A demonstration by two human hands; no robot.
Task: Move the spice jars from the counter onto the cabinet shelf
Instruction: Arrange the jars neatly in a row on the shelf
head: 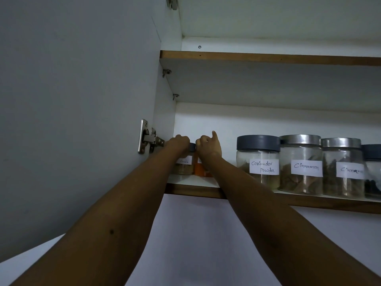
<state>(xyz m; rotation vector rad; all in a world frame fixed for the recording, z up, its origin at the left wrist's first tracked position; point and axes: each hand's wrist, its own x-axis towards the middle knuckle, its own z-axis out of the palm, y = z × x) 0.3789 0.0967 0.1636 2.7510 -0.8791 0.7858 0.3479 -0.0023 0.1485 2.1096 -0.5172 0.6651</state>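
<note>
Left hand (179, 142) clamps the lid of the masala jar (185, 165); right hand (207, 143) grips the orange jar (201, 169) just beside, index finger raised. Both jars sit on the shelf (309, 200), likely being pushed back. Coriander jar (258, 162) stands right of the hands.

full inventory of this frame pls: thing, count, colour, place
masala jar: 1, clear with dark lid, brown powder, far left of lower shelf, under the left hand
orange jar: 1, orange contents, beside the masala jar, lid hidden by the right hand
coriander powder jar: 1, clear, grey lid, right of the hands
cinnamon jars: 2, clear, silver lids, right of coriander
dark-lidded jar: 1, cut off at right edge
lower shelf: 1, white with brown edge
upper shelf: 1, same colours, nothing visible on it
cabinet door: 1, grey, open at left
hinge: 1, metal
left hand: on the masala jar's lid
right hand: on the orange jar, one finger raised
</note>
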